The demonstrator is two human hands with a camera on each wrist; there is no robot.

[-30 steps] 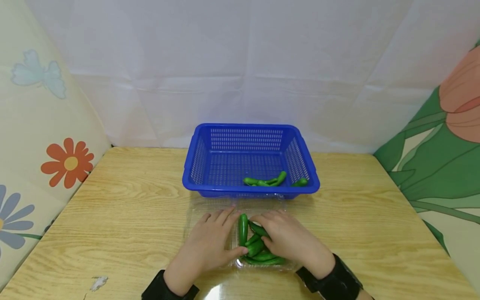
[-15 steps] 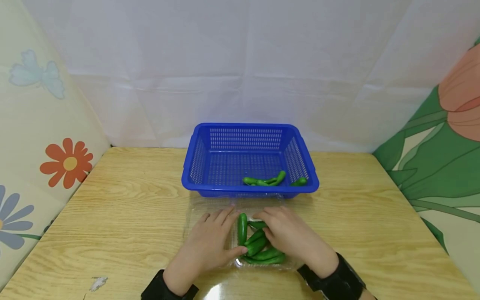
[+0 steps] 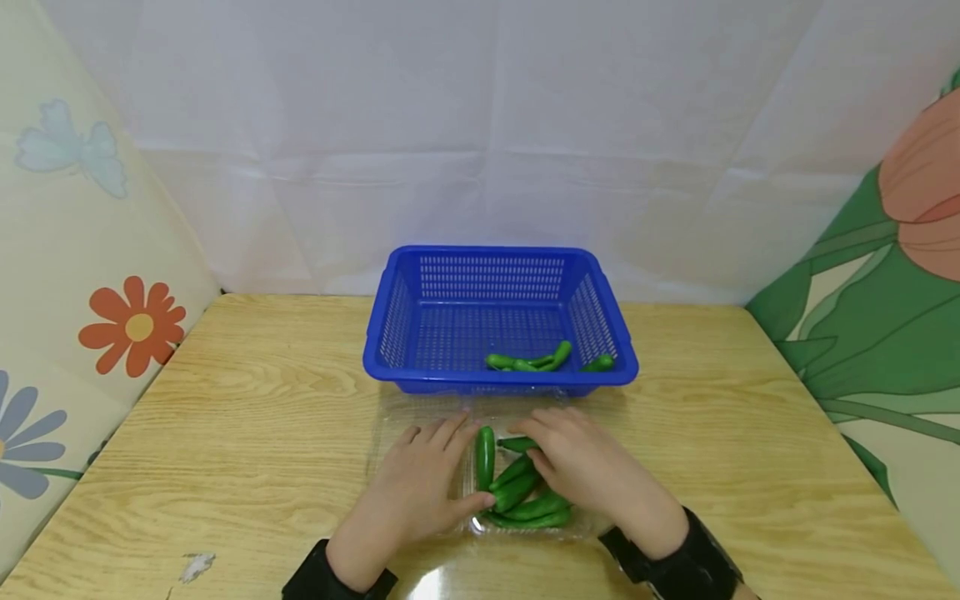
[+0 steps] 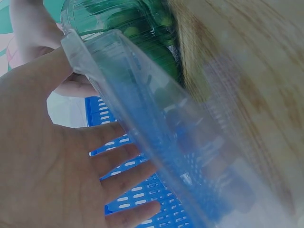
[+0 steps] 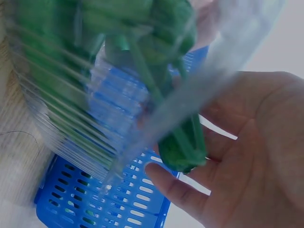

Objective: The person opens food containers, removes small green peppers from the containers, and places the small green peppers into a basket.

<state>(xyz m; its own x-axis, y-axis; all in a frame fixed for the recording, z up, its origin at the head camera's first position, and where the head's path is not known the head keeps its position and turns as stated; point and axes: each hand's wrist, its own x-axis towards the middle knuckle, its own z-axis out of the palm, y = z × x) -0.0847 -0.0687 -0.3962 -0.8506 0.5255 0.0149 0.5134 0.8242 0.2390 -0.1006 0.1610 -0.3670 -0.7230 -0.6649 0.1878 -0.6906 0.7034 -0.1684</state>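
Observation:
A clear plastic clamshell box [image 3: 480,527] lies open on the table, with several green chili peppers in its right half. My left hand [image 3: 420,479] rests over the box's left part, fingers spread and fairly straight, thumb reaching to the peppers. In the left wrist view a clear plastic edge [image 4: 142,128] runs along those fingers. One pepper [image 3: 485,458] stands lengthwise beside this hand. My right hand [image 3: 585,462] bends its fingers around another pepper [image 3: 517,444] at the box's far side. The right wrist view shows that pepper's end [image 5: 178,154] among the fingers, behind clear plastic.
Directly behind the box sits a blue perforated basket [image 3: 382,350] holding several green peppers [image 3: 525,363] at its front right. A white cloth [image 3: 480,150] hangs behind the wooden table [image 3: 247,417]. Patterned panels [image 3: 138,325] flank both sides.
The pepper at my right fingers has turned from slanted to nearly level and shifted slightly away from me. My right hand has slid a little to the right; the left hand keeps its place.

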